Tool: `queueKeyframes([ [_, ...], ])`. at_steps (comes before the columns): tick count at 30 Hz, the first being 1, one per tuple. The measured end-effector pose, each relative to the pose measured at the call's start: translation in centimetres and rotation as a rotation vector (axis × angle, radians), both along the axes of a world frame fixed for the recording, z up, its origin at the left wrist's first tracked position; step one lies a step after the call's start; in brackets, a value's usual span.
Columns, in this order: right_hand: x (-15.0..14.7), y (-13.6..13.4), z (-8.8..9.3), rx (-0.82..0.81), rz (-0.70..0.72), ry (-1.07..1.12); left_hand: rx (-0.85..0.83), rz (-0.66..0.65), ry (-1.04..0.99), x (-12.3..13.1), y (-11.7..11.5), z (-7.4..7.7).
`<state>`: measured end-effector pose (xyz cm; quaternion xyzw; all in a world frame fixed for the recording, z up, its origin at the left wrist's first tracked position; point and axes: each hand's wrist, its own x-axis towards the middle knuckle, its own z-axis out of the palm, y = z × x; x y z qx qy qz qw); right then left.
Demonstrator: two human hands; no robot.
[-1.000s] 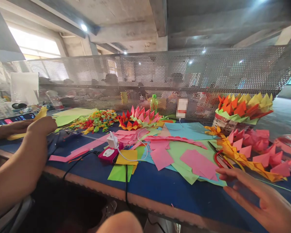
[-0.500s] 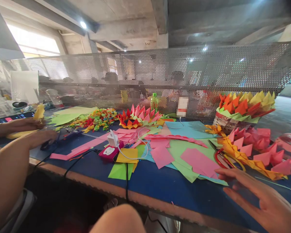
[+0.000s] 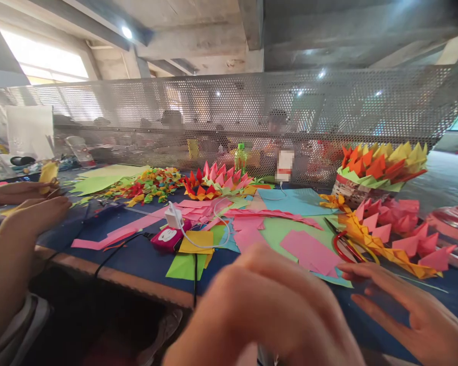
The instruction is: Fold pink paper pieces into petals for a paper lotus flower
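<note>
My left hand [image 3: 267, 310] is large and blurred at the bottom middle, in front of the paper sheets. Its back and bent knuckles face me, and the fingertips are hidden. Over the table's right side, my right hand [image 3: 416, 305] is open, thumb and index finger apart, with nothing visible between them. Its index fingertip is close to the red and yellow handles of the scissors [image 3: 349, 247] and to a pink paper sheet [image 3: 309, 250]. Green sheets [image 3: 282, 229] and a blue sheet [image 3: 297, 202] lie under and behind the pink one.
Orange and pink folded-paper strips [image 3: 393, 249] lie at right. Behind stands a paper-spiked round base [image 3: 353, 189]. Another paper flower [image 3: 217, 180], small folded pieces [image 3: 147, 185] and a charger [image 3: 172, 216] with cables sit left of centre. A co-worker's hands [image 3: 41, 211] hold yellow paper at far left.
My left hand has risen into view at the bottom middle. My right hand stays near the scissors. The co-worker's nearer hand has moved closer to the yellow paper. The view has shifted slightly.
</note>
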<state>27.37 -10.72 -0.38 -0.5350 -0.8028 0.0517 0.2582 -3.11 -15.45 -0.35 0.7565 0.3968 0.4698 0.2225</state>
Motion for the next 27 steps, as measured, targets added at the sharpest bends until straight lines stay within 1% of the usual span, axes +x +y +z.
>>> queueKeyframes([
  [2, 0.4, -0.2, -0.1, -0.013, 0.0, -0.035, 0.016, -0.122, -0.014, 1.3, 1.1, 4.4],
  [3, 0.7, -0.2, -0.1, -0.022, 0.006, -0.051, 0.02, -0.197, -0.013, 1.9, 1.3, 6.1],
  [4, 0.9, -0.2, -0.1, -0.027, 0.018, -0.062, 0.019, -0.265, -0.003, 2.5, 1.4, 7.3],
  [5, 1.2, -0.2, -0.1, -0.024, 0.031, -0.066, 0.011, -0.308, 0.021, 3.0, 1.6, 7.9],
  [6, 1.5, -0.1, -0.1, -0.025, 0.043, -0.068, 0.009, -0.327, 0.045, 3.3, 1.9, 8.1],
  [7, 1.8, 0.0, -0.1, -0.021, 0.045, -0.063, -0.01, -0.311, 0.08, 3.6, 2.5, 7.9],
  [9, 2.5, 0.4, 0.2, -0.039, 0.022, -0.06, -0.017, -0.277, 0.12, 3.8, 4.1, 6.8],
  [12, 3.5, 1.3, 0.9, -0.048, 0.005, -0.06, 0.02, -0.258, 0.174, 4.0, 7.3, 4.8],
  [14, 3.7, 2.0, 1.6, -0.034, 0.017, -0.049, 0.035, -0.261, 0.236, 4.3, 9.4, 4.1],
  [17, 3.2, 2.9, 2.7, -0.088, 0.034, -0.041, 0.046, -0.247, 0.311, 4.9, 12.0, 3.9],
  [21, 1.4, 4.6, 3.6, -0.163, 0.082, -0.079, 0.05, -0.212, 0.398, 6.0, 14.4, 4.1],
  [24, 0.1, 6.1, 3.3, -0.178, 0.064, -0.171, 0.03, -0.232, 0.482, 6.5, 15.6, 3.8],
  [27, -0.5, 7.4, 2.5, -0.135, 0.025, -0.297, 0.029, -0.308, 0.565, 6.6, 16.1, 2.9],
])
